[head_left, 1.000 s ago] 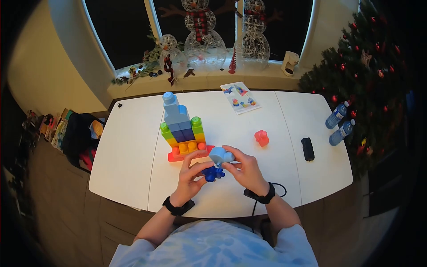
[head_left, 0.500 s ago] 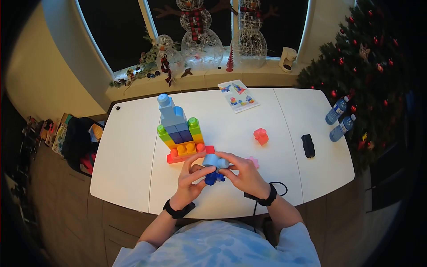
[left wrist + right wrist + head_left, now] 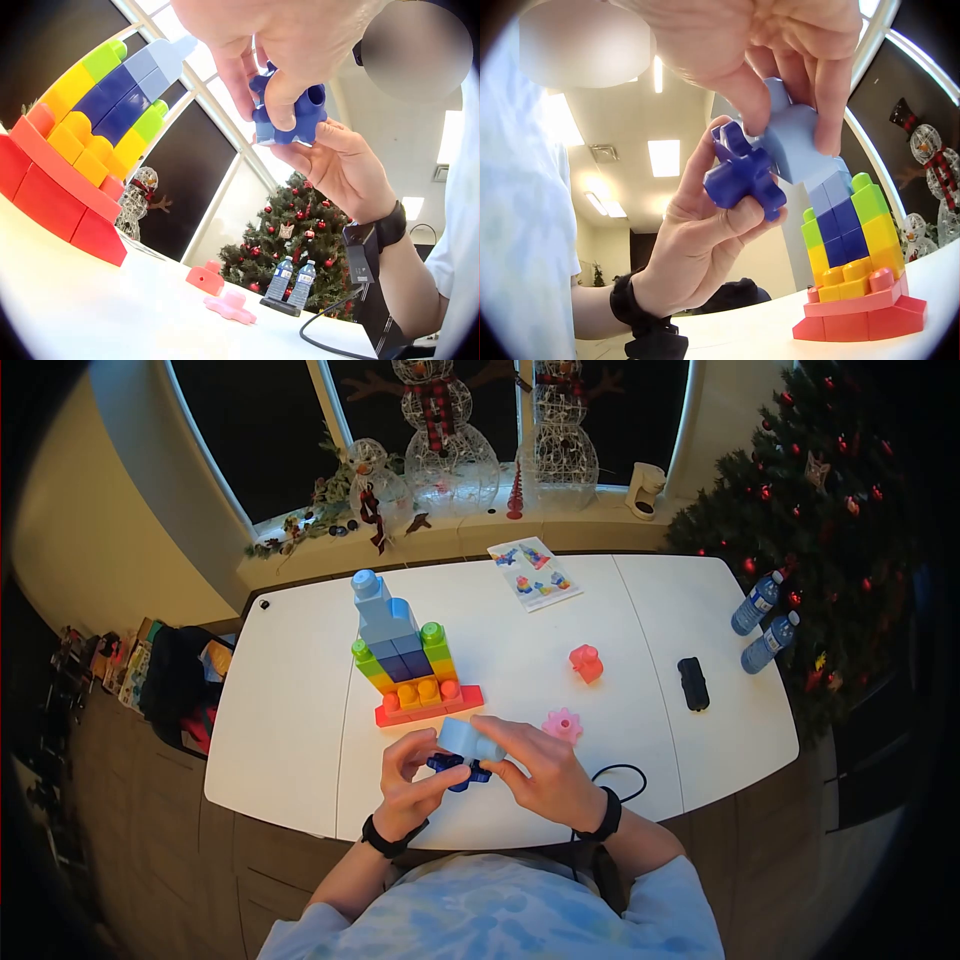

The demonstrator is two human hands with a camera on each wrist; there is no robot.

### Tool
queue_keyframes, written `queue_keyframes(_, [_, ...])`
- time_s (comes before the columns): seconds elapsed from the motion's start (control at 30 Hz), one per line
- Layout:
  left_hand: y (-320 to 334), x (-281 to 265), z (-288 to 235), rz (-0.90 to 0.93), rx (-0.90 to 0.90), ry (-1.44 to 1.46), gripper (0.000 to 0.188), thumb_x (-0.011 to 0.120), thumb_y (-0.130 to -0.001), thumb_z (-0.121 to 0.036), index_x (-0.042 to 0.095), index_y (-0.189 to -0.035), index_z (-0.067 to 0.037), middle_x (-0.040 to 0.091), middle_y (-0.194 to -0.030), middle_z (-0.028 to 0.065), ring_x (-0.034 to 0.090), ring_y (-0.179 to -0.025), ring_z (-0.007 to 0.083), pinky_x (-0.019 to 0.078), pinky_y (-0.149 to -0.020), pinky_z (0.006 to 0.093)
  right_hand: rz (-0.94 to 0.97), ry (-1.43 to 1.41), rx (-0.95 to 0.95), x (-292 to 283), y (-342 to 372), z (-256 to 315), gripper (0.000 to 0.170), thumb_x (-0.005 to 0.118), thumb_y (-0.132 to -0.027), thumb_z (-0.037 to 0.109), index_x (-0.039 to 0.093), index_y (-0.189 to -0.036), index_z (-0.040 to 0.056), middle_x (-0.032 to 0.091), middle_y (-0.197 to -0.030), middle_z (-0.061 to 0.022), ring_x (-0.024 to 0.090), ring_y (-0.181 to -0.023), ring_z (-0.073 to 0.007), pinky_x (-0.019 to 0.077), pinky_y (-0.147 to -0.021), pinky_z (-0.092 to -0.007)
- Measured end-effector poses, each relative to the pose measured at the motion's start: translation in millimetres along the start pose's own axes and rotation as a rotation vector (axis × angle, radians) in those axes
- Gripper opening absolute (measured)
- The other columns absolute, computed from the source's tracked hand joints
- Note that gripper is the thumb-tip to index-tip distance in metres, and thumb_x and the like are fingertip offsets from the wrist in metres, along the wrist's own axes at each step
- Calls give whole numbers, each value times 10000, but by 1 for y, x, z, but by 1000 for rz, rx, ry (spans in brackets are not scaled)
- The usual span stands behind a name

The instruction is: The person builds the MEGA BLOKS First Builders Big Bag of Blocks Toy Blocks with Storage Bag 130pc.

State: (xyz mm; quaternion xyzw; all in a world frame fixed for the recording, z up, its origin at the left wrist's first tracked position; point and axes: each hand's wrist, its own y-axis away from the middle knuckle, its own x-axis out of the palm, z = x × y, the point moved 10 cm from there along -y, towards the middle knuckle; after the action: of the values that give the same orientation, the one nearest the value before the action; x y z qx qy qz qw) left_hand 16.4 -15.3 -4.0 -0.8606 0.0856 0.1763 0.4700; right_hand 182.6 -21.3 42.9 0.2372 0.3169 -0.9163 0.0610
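My left hand (image 3: pixel 408 790) pinches a dark blue flower-shaped block (image 3: pixel 739 176) with several rounded knobs between thumb and fingers. From above, my right hand (image 3: pixel 550 765) grips a light blue block (image 3: pixel 462 738) that has a curved side. The two blocks meet in the head view, the light blue one over the dark blue. In the right wrist view the light blue block sits just beside the dark blue knobs, partly covered by fingers. Just beyond the hands stands a stepped tower of blocks (image 3: pixel 405 660), red at the base and light blue on top.
Right of my hands lie a pink flower-shaped block (image 3: pixel 563 726) and a coral block (image 3: pixel 586 664). A printed sheet (image 3: pixel 535 574) lies at the back. Further right are a black case (image 3: pixel 692 684) and two water bottles (image 3: pixel 770 643). A black cable (image 3: pixel 630 768) loops near my right wrist.
Both hands have shifted left and nearer the body with the two blue blocks, the light blue one turning. The pink flower-shaped block, hidden behind the right hand before, now shows fully.
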Motion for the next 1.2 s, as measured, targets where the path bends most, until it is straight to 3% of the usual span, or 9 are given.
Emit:
queue_keyframes(0.2, [12, -11, -21, -13, 130, -43, 409, 905, -731, -21, 801, -1050, -255, 462, -1306, 111, 626, -1071, 308, 563, -858, 374, -59, -20, -100, -6, 2, 18, 551, 703, -858, -65, 570, -1389, -8, 663, -1304, -211, 676, -1155, -367, 575, -947, -426])
queue_keyframes(0.3, [9, -12, -28, -19, 180, -55, 480, 928, -695, 3, 782, -1123, -158, 498, -1288, 104, 639, -1028, 277, 547, -800, 336, -29, 2, -170, -4, 3, 26, 564, 701, -849, -75, 570, -1393, -11, 657, -1310, -212, 673, -1163, -370, 580, -949, -429])
queue_keyframes(0.43, [11, -8, -33, 16, 253, -140, 481, 909, -699, 24, 805, -1106, -208, 474, -1315, 99, 626, -1038, 273, 533, -785, 318, -9, 66, -208, 0, 4, 27, 582, 692, -832, -96, 571, -1395, -9, 652, -1312, -209, 672, -1168, -370, 586, -943, -426])
queue_keyframes(0.63, [10, -1, -26, -36, 106, -84, 510, 828, -738, 111, 821, -1101, -247, 442, -1357, 111, 615, -1060, 267, 575, -861, 338, 59, 97, -214, 3, 3, 24, 585, 665, -837, -113, 574, -1403, 5, 626, -1346, -201, 649, -1204, -368, 570, -968, -427])
queue_keyframes(0.73, [1, 2, -8, -80, -82, 46, 578, 666, -780, 207, 816, -1136, -223, 422, -1464, 143, 611, -1075, 248, 632, -797, 328, 129, 36, -154, 7, 0, 7, 596, 668, -857, -65, 541, -1435, 13, 597, -1370, -202, 617, -1236, -374, 542, -1004, -440])
queue_keyframes(0.87, [-3, 7, 7, -31, -221, 11, 622, 669, -744, 216, 813, -1148, -235, 430, -1513, 163, 618, -1048, 255, 626, -793, 322, 248, -42, -25, 14, 0, -8, 693, 751, -850, 77, 478, -1486, 36, 567, -1389, -202, 594, -1254, -372, 523, -1015, -429])
queue_keyframes(1.07, [-1, 11, 14, 21, -279, -124, 651, 708, -687, 203, 806, -1169, -223, 458, -1543, 195, 624, -1030, 241, 619, -776, 309, 199, 3, 32, 40, 4, -37, 767, 840, -787, 180, 490, -1453, 32, 608, -1302, -200, 628, -1180, -369, 537, -980, -424])
queue_keyframes(1.13, [4, 10, 21, 39, -319, -123, 623, 799, -667, 136, 796, -1193, -199, 455, -1583, 193, 632, -1092, 258, 545, -926, 364, 196, -8, 33, 46, 5, -39, 762, 845, -791, 192, 495, -1449, 36, 615, -1287, -197, 631, -1168, -372, 539, -970, -425])
queue_keyframes(1.2, [3, 10, 20, 62, -318, -127, 632, 793, -668, 139, 776, -1215, -178, 473, -1564, 183, 633, -1106, 278, 547, -932, 373, 192, -19, 34, 51, 4, -40, 757, 850, -795, 203, 500, -1445, 39, 623, -1273, -195, 635, -1156, -375, 541, -961, -427])
